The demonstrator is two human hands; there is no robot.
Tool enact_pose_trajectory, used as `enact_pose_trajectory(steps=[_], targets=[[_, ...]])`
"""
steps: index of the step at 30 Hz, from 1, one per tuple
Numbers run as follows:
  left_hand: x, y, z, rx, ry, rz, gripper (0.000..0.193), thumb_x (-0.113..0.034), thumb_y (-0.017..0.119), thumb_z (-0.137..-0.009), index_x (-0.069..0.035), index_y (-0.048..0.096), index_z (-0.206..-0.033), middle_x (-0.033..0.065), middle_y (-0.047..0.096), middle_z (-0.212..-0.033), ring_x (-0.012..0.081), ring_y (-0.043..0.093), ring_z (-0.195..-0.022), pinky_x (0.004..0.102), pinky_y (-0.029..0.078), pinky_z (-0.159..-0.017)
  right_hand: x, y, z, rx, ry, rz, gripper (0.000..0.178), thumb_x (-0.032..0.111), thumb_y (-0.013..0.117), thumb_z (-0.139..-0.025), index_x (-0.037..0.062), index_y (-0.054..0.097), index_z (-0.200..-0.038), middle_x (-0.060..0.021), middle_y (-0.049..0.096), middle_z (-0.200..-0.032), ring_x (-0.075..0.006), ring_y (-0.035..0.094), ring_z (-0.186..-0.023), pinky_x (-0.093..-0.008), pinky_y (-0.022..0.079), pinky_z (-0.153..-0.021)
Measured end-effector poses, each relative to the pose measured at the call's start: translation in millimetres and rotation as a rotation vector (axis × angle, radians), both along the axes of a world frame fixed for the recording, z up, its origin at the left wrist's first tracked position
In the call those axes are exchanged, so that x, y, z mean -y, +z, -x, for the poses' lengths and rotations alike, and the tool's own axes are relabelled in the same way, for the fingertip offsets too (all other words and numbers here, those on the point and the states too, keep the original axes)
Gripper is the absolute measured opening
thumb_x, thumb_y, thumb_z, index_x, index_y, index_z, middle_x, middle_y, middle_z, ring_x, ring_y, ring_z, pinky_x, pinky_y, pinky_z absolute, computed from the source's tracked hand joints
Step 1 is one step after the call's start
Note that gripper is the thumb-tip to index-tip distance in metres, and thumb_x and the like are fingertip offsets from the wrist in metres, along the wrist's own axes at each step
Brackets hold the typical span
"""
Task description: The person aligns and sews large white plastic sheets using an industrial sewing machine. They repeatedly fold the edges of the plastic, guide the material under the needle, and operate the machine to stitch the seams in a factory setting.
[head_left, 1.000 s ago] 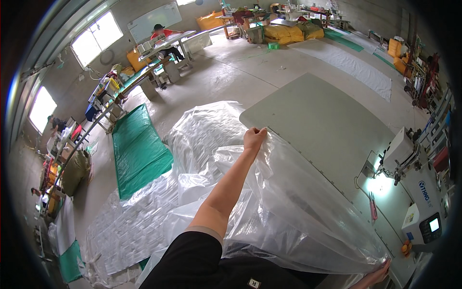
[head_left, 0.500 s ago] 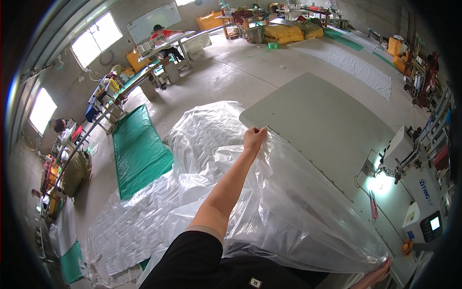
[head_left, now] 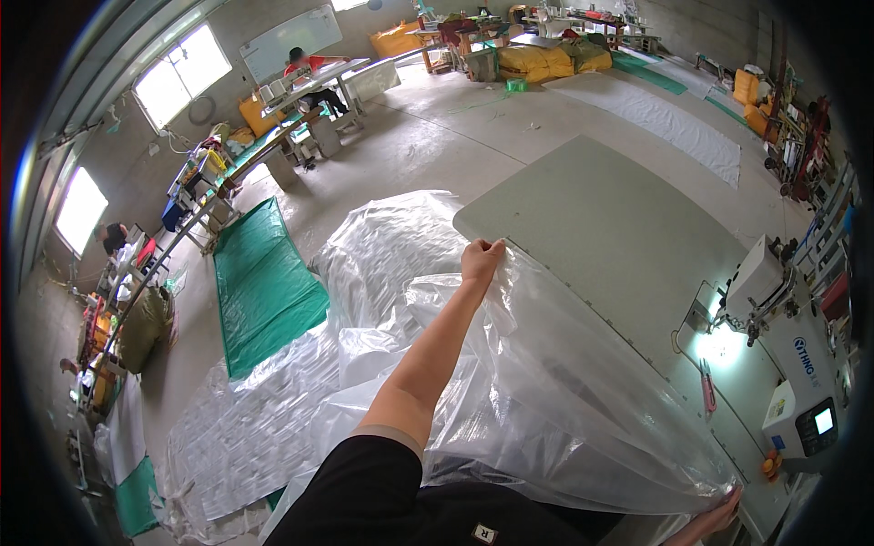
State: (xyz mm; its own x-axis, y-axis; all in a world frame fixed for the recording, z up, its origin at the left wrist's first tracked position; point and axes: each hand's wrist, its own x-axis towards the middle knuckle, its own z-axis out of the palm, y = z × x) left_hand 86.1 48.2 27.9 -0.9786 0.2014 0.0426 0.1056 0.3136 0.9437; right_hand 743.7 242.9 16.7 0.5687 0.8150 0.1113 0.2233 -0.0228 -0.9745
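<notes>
A large clear plastic sheet (head_left: 546,400) is stretched over the near side of a grey-green work table (head_left: 619,227). My left hand (head_left: 479,258) is stretched far out and grips the sheet's far edge near the table's left corner. My right hand (head_left: 721,517) pinches the sheet's near corner at the lower right, by the table's front edge. More of the clear plastic spills off the table's left side onto the floor (head_left: 382,246).
A white sewing machine (head_left: 783,337) with a lit lamp sits at the table's right end. A green tarp (head_left: 264,282) and white woven sheets (head_left: 246,428) lie on the floor to the left. A person (head_left: 305,62) sits at distant benches; yellow sacks (head_left: 546,59) are piled beyond.
</notes>
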Motion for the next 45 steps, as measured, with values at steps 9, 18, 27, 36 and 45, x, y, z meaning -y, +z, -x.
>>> enact_pose_trajectory(steps=[9, 18, 27, 36, 45], targets=[[-1, -8, 6, -0.01, -0.002, -0.019, 0.037, -0.035, 0.064, -0.074, 0.002, 0.06, -0.072, 0.0137, 0.063, -0.069, 0.0221, 0.06, -0.065, 0.0326, 0.046, -0.063, 4, 10, 10, -0.081, -0.02, -0.008, 0.045, 0.033, 0.059, -0.082, -0.0045, 0.06, -0.107, -0.0174, 0.056, -0.111, -0.0256, 0.054, -0.103, -0.0343, 0.042, -0.089], [-2, -8, 4, -0.002, 0.003, -0.019, 0.037, -0.035, 0.064, -0.074, 0.002, 0.061, -0.073, 0.0131, 0.063, -0.069, 0.0217, 0.06, -0.066, 0.0323, 0.046, -0.063, 5, 10, 6, -0.058, 0.037, -0.023, 0.049, 0.034, 0.06, -0.081, -0.0067, 0.058, -0.109, -0.0178, 0.054, -0.117, -0.0266, 0.053, -0.105, -0.0342, 0.041, -0.09], [-1, -9, 6, -0.009, -0.001, -0.01, 0.038, -0.036, 0.064, -0.074, 0.002, 0.061, -0.073, 0.0137, 0.063, -0.07, 0.0224, 0.06, -0.067, 0.0326, 0.046, -0.064, 0, -1, -6, -0.039, 0.073, -0.027, 0.05, 0.035, 0.06, -0.08, -0.0059, 0.058, -0.109, -0.0179, 0.054, -0.117, -0.0273, 0.052, -0.106, -0.0349, 0.041, -0.091], [-1, -6, 3, 0.0, 0.003, -0.021, 0.038, -0.035, 0.064, -0.074, 0.003, 0.061, -0.073, 0.0139, 0.063, -0.07, 0.0226, 0.06, -0.066, 0.0326, 0.046, -0.064, -10, -14, -16, 0.034, 0.035, 0.013, 0.049, 0.039, 0.058, -0.081, -0.0026, 0.06, -0.108, -0.0176, 0.052, -0.116, -0.0281, 0.052, -0.106, -0.0373, 0.043, -0.089], [-1, -5, 3, -0.012, 0.007, -0.008, 0.037, -0.034, 0.064, -0.074, 0.003, 0.061, -0.073, 0.0141, 0.063, -0.07, 0.0219, 0.06, -0.066, 0.0321, 0.046, -0.063, -10, -14, -16, -0.057, 0.063, 0.013, 0.05, 0.039, 0.056, -0.083, -0.0016, 0.059, -0.11, -0.0167, 0.051, -0.118, -0.0278, 0.051, -0.108, -0.0376, 0.042, -0.09]])
